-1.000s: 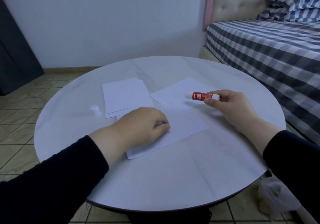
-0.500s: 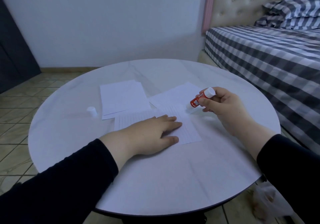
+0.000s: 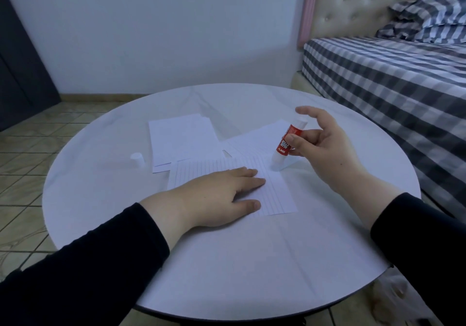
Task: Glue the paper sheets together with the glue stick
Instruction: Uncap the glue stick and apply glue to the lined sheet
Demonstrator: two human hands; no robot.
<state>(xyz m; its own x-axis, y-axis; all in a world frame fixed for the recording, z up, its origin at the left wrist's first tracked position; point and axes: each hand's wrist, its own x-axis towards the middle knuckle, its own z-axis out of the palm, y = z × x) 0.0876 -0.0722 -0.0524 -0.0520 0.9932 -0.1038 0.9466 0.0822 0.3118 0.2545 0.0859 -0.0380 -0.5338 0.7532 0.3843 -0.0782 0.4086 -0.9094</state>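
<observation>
Left hand (image 3: 222,194) flat, fingers straight, pinning lined sheet (image 3: 274,189) against sliding; right hand (image 3: 325,146) fingers grasping glue stick (image 3: 287,144), tip at sheet corner.

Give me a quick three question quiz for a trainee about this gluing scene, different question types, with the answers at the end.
1. True or false: the left hand lies flat on the lined sheet.
2. Multiple choice: the right hand holds the glue stick how? A) lying flat on the table B) nearly upright, lower end at the lined sheet's far right corner C) raised high over the stack
3. Fill in: the white cap stands on the table to the ____ of the paper stack.

Key: 1 true; 2 B; 3 left
</observation>
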